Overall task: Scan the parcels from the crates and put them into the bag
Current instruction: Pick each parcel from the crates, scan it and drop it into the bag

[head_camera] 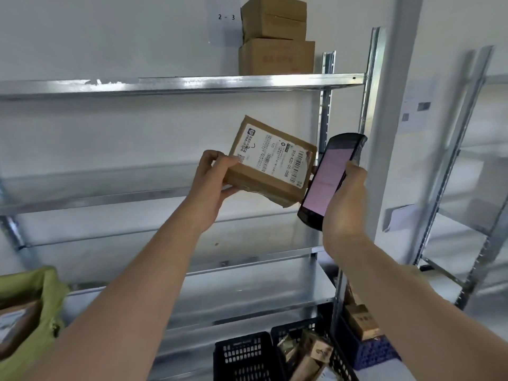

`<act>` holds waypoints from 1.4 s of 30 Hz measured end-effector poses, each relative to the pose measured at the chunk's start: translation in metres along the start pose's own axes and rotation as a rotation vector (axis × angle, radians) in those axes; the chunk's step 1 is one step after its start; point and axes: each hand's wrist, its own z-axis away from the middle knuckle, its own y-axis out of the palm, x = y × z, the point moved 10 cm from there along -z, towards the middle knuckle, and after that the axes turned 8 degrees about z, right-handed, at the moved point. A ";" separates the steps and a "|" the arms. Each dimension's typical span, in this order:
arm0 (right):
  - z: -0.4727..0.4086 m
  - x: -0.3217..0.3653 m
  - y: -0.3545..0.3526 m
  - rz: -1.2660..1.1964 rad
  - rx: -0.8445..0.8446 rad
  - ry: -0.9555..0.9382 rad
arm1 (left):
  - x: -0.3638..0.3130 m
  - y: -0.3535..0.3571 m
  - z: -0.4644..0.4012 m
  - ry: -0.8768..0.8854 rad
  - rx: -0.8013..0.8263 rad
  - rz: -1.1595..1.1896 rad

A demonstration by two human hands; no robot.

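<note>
So that its label faces the scanner (331, 182) gripped in the right hand (347, 204), the parcel (270, 160) is held tilted just left of it, left hand (210, 185) fingers (226, 162) pinching its edge

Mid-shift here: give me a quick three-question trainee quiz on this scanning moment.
1. True or false: the parcel is already in the green bag.
2. Which hand holds the scanner? A) left hand B) right hand
3. Fill in: two cardboard boxes sit stacked on the ___ shelf.

Key: 1. False, the left hand holds it up, label facing the camera. 2. B. 3. top.
</note>
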 end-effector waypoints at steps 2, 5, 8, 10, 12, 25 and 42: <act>0.003 0.002 0.006 0.010 0.003 0.001 | -0.014 -0.003 0.002 0.041 0.049 -0.113; 0.003 0.008 0.012 0.030 0.020 -0.015 | -0.029 -0.001 0.009 0.072 0.170 -0.272; 0.004 0.021 0.017 0.038 0.023 -0.046 | -0.041 0.008 0.018 0.083 0.315 -0.432; 0.002 0.030 0.021 0.027 0.038 -0.061 | -0.047 0.014 0.024 0.094 0.377 -0.544; 0.000 0.037 0.025 0.027 0.057 -0.057 | -0.051 0.015 0.028 0.092 0.387 -0.587; 0.013 0.054 0.038 0.211 0.328 0.235 | -0.065 -0.001 0.001 0.254 0.216 -0.593; 0.044 0.044 0.038 0.268 0.686 0.400 | -0.057 0.006 -0.031 0.248 0.274 -0.657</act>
